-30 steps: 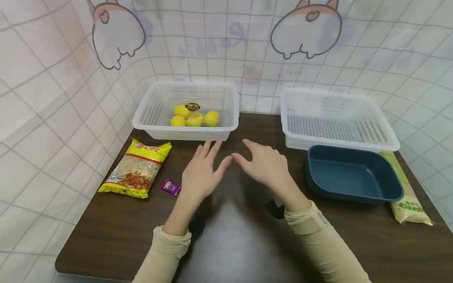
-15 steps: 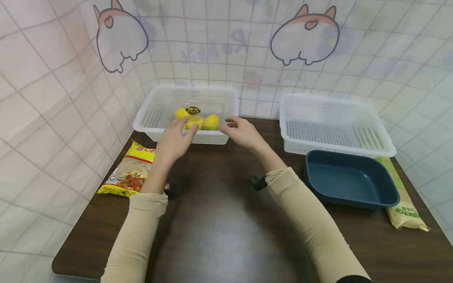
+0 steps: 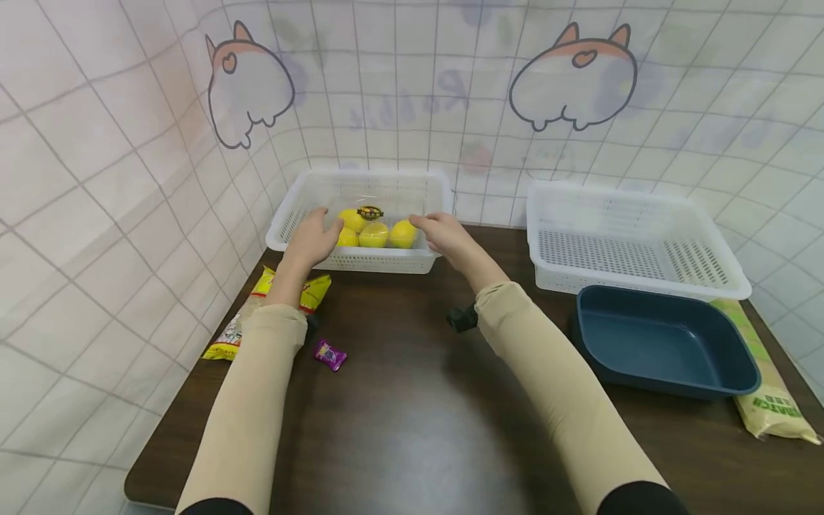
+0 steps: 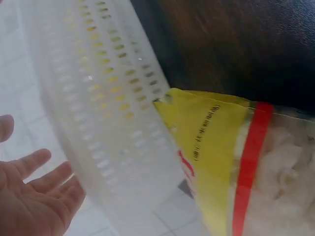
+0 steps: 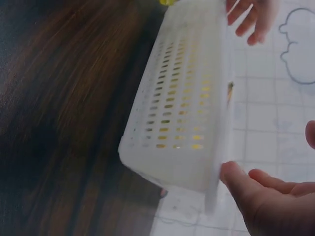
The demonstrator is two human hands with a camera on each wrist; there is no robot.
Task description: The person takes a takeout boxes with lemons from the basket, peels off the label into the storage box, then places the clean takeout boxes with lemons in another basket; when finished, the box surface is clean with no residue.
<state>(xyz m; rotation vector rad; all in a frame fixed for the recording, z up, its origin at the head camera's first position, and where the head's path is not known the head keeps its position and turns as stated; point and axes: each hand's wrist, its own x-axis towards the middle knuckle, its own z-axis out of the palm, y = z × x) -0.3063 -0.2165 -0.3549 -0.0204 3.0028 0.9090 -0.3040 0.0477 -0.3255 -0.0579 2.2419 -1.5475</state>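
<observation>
A white perforated basket (image 3: 386,262) stands at the back left. Inside it are several yellow lemons (image 3: 373,236) in a clear plastic pack with a dark oval label (image 3: 370,212). My left hand (image 3: 312,239) hovers over the basket's front left rim, left of the lemons, its fingers spread and bent slightly in the left wrist view. On the other side, my right hand (image 3: 447,239) is at the front right part of the rim, near the rightmost lemon. In the right wrist view its fingertips (image 5: 231,172) lie right at the rim. Neither hand grips anything.
A yellow noodle bag (image 4: 211,142) lies under the left forearm, with a purple candy packet (image 3: 331,355) beside it. To the right stand a second white basket (image 3: 634,282) and a dark blue tub (image 3: 663,383), partly over a pale green bag (image 3: 775,411).
Both hands have moved forward from the middle of the table to the left basket. They have spread apart to either side of the lemons, and the head view has shifted slightly.
</observation>
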